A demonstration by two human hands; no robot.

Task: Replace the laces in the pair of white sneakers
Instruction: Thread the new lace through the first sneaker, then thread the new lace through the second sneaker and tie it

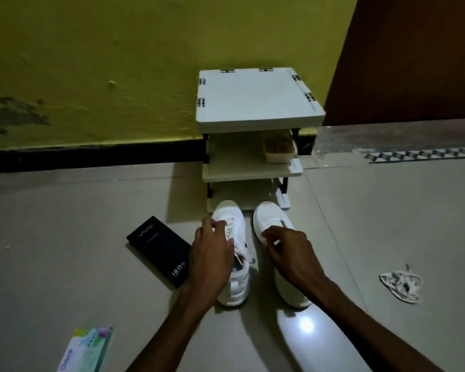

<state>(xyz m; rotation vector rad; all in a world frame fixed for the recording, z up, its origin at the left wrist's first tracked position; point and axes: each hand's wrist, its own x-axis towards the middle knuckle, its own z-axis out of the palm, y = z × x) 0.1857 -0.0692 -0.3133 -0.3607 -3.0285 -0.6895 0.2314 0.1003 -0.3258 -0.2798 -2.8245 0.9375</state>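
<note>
- Sneakers, pair, white: on the floor (65, 224) in front of a small white shelf unit (258, 103), toes toward it, side by side and just apart.
- Left sneaker (232, 224): laces (230, 232) visible across the upper, loose ends trailing toward the tongue. I judge it laced, at least in part; whether with old or new laces I cannot tell.
- Right sneaker (269, 218): bare toe and one dark eyelet mark show; I see no lace threaded on the visible part. I judge this one stripped and waiting.
- Left hand (212, 256): rests over the left sneaker, fingers curled, fingertips pinching at the laces near the upper eyelets; the exact hold is hidden by the fingers.
- Right hand (290, 253): over the right sneaker, fingers bent and pinched together at the eyelet area; I cannot tell whether anything is held.
- Loose laces (400, 285): a white tangle on the floor, well apart to the right; old or spare, I cannot say.
- Progress, my judgement: mid-task at most, with threading left on at least the right sneaker.
- Black box (161, 248): just left of the left sneaker, reads "vivo" and "120W".
- Pale green packet (89, 347): near bottom left; lettering too blurred to read.
- Shelf unit, middle shelf: one beige container (279, 149), no readable label.
</note>
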